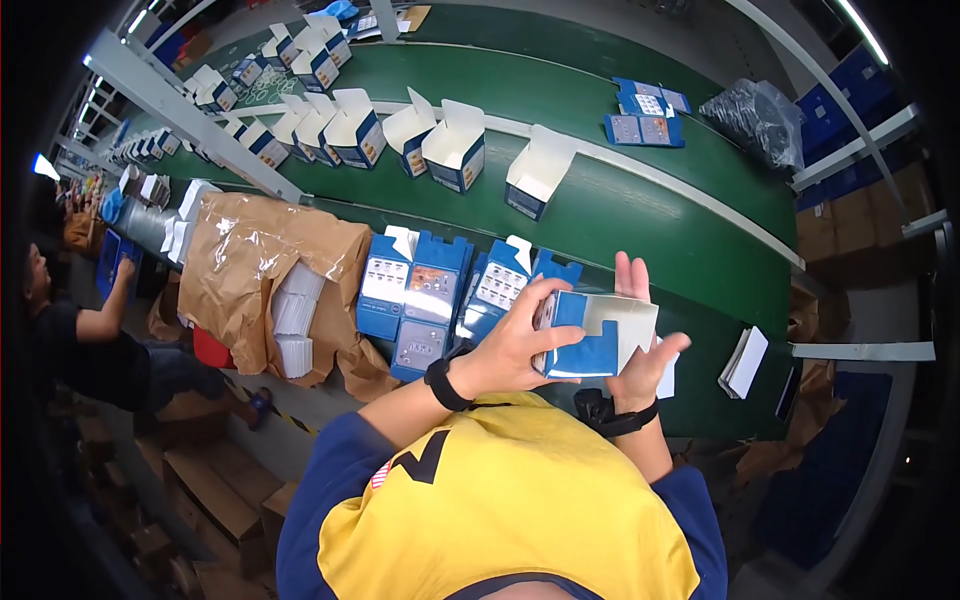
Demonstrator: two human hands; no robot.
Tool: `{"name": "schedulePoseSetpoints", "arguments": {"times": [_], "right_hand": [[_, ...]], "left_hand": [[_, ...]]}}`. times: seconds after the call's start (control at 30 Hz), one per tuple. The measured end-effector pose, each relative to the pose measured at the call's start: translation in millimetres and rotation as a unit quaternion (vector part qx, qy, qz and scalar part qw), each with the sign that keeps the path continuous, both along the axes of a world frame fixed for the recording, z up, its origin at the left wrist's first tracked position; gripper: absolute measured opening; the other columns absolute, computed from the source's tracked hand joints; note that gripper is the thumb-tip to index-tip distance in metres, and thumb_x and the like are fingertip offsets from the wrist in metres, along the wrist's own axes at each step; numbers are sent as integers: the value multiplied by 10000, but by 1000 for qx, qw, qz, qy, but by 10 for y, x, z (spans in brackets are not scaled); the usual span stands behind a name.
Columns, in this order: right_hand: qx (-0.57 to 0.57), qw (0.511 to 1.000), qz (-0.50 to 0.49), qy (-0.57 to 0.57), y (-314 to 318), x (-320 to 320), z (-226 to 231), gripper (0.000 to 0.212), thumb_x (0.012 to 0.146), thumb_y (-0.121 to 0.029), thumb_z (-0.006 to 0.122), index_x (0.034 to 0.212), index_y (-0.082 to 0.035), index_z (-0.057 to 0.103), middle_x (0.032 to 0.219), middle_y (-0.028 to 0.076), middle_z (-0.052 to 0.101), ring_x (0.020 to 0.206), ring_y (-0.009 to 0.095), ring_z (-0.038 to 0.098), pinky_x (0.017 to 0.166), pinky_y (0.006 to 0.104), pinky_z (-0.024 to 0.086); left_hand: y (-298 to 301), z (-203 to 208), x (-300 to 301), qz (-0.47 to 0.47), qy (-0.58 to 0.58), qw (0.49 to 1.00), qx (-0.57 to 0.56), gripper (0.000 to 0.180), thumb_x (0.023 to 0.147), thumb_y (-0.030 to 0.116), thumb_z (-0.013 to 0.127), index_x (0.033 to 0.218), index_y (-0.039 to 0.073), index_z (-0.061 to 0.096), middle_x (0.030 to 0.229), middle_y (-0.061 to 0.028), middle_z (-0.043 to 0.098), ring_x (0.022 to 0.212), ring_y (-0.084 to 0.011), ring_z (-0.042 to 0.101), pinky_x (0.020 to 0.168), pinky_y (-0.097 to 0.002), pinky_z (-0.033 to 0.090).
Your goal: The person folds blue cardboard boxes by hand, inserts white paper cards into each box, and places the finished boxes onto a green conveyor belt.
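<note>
Right of centre, the left hand (510, 345) curls round a blue carton (588, 356) by its left end; the right hand (638, 378), spread open, is at the other end. Beyond, open cartons (455, 160) line a green work surface (655, 215); another person (95, 350), far left.

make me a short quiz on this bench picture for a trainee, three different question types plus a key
1. True or false: the left hand grips the open blue-and-white cardboard box.

2. Multiple choice: what lies just left of the flat blue printed cartons?
a) a dark plastic bag
b) a torn brown paper package
c) a stack of orange trays

3. Fill in the blank: beyond the hands, blue boxes with raised white flaps stand on a long ____ surface.

Key: 1 true; 2 b; 3 green
</note>
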State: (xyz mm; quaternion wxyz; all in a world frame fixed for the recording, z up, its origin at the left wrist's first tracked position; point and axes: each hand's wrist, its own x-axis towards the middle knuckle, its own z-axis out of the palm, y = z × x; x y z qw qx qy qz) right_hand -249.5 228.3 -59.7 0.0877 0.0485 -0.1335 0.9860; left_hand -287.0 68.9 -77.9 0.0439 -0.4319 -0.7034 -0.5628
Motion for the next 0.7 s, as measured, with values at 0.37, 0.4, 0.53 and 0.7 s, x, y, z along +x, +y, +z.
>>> {"name": "schedulePoseSetpoints", "arguments": {"times": [0.37, 0.4, 0.53, 0.7], "right_hand": [[447, 888, -55, 88, 290, 20, -362, 596, 826, -249, 651, 1323, -51, 388, 1281, 154, 458, 1203, 238, 426, 1024, 356, 317], [446, 889, -52, 90, 280, -1, -334, 596, 826, -249, 651, 1323, -51, 388, 1281, 154, 458, 1203, 238, 426, 1024, 356, 317], [488, 868, -58, 67, 198, -33, -32, 504, 776, -109, 702, 1232, -41, 499, 1234, 137, 496, 1169, 222, 447, 991, 326, 344], [553, 831, 24, -55, 166, -5, 95, 485, 730, -50, 729, 1183, -34, 558, 1215, 119, 516, 1118, 207, 483, 950, 312, 379]], "left_hand": [[-40, 167, -134, -23, -4, 998, -59, 609, 560, 294, 845, 1049, 135, 519, 1226, -206, 381, 1124, -430, 395, 959, -464, 353], [-49, 154, -132, -22, -18, 998, -55, 606, 561, 299, 847, 1042, 133, 518, 1229, -200, 387, 1128, -412, 404, 964, -464, 349], [-80, 156, -172, -23, -15, 999, -47, 655, 554, 288, 855, 1072, 134, 486, 1231, -190, 389, 1127, -390, 417, 971, -478, 339], [-104, 208, -210, -34, 70, 996, -45, 799, 530, 250, 862, 1182, 148, 411, 1225, -188, 367, 1111, -420, 407, 977, -523, 319]]}}
